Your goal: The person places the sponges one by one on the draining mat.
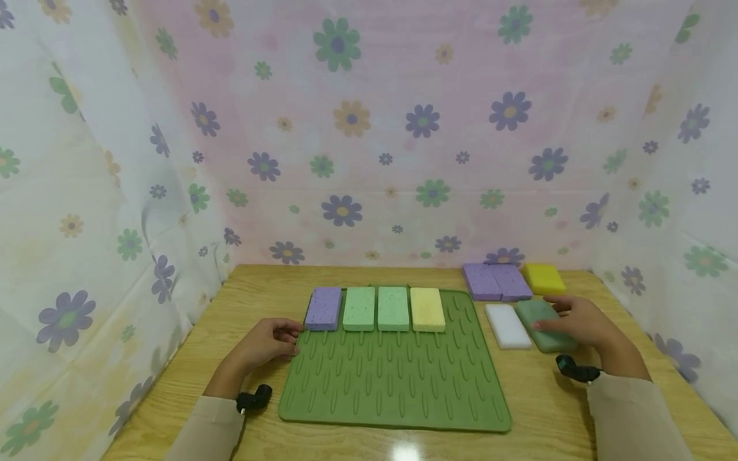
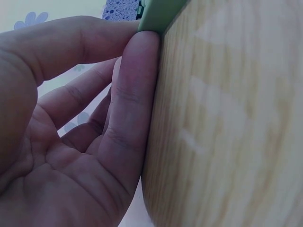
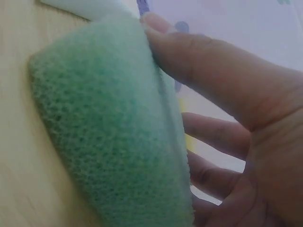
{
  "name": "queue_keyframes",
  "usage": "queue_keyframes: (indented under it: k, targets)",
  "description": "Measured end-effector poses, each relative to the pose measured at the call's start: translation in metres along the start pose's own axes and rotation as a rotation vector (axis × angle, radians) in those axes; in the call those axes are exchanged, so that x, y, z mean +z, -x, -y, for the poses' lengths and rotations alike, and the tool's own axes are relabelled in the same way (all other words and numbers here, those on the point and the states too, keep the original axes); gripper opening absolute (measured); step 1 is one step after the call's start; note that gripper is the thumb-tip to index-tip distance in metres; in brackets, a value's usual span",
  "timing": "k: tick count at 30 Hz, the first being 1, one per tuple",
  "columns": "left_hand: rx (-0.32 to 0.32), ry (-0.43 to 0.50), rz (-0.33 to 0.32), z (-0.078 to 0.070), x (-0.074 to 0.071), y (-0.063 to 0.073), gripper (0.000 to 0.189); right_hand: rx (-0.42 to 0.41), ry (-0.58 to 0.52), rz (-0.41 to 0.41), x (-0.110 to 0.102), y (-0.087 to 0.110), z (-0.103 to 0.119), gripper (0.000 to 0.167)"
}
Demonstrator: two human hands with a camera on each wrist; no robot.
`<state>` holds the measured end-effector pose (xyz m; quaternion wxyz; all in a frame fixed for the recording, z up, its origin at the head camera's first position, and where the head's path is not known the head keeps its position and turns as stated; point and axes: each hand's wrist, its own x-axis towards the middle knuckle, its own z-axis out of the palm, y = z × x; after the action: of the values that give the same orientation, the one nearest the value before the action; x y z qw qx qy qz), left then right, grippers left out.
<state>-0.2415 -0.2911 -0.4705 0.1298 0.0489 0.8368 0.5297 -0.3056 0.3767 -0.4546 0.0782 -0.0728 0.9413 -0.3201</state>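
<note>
Right wrist view: the right hand [image 3: 222, 123] has thumb and fingers clamped on a porous green foam sponge [image 1: 536, 314], probably held by its sides for security; its hidden fingertips leave contact with the wooden tabletop [image 1: 542, 410] uncertain. Beside it are a white foam block [image 1: 508, 326], two speckled purple sponges [image 1: 482, 282] and a bright yellow sponge [image 1: 544, 280]. Bent left-hand [image 1: 268, 342] fingers meet a ridged green mat's [image 1: 392, 384] left edge, perhaps steadying it; I can't tell whether they pinch. Four speckled sponges [image 1: 359, 308] line its far edge, seemingly deliberately.
</note>
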Motion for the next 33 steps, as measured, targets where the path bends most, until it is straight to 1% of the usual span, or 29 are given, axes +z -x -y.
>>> queue_keyframes:
  k: [6, 9, 11, 14, 17, 19, 21, 25, 29, 33]
  targets:
    - [-0.004, 0.003, -0.002, -0.001, 0.000, -0.001, 0.044, 0.045, -0.029, 0.031, 0.000, 0.002, -0.002, 0.107]
    - [-0.005, 0.005, -0.003, -0.001, 0.001, -0.001, 0.045, 0.051, -0.026, 0.027, -0.001, 0.005, -0.007, 0.109]
    - [-0.002, 0.010, -0.002, -0.001, 0.002, -0.001, 0.046, 0.022, -0.029, 0.026, -0.001, 0.007, -0.011, 0.108]
    - [-0.001, 0.014, -0.003, -0.001, 0.003, -0.001, 0.046, -0.061, -0.039, 0.041, -0.002, 0.010, -0.015, 0.104]
    - [-0.001, 0.010, -0.010, -0.001, 0.003, 0.000, 0.045, -0.157, -0.052, 0.072, -0.003, 0.012, -0.019, 0.103]
    - [-0.005, 0.007, -0.016, -0.001, 0.002, 0.001, 0.045, -0.192, -0.070, 0.104, -0.003, 0.013, -0.019, 0.105]
    - [-0.011, 0.004, -0.019, -0.001, 0.002, 0.001, 0.044, -0.207, -0.097, 0.132, -0.003, 0.014, -0.019, 0.107]
    - [-0.021, 0.005, -0.019, -0.002, 0.001, 0.001, 0.045, -0.197, -0.150, 0.168, -0.002, 0.014, -0.018, 0.109]
    - [-0.019, 0.013, -0.016, -0.002, 0.001, 0.001, 0.046, -0.199, -0.140, 0.143, -0.002, 0.014, -0.018, 0.107]
    - [-0.016, 0.013, -0.016, -0.002, 0.001, 0.000, 0.046, -0.194, -0.092, 0.107, -0.002, 0.015, -0.017, 0.104]
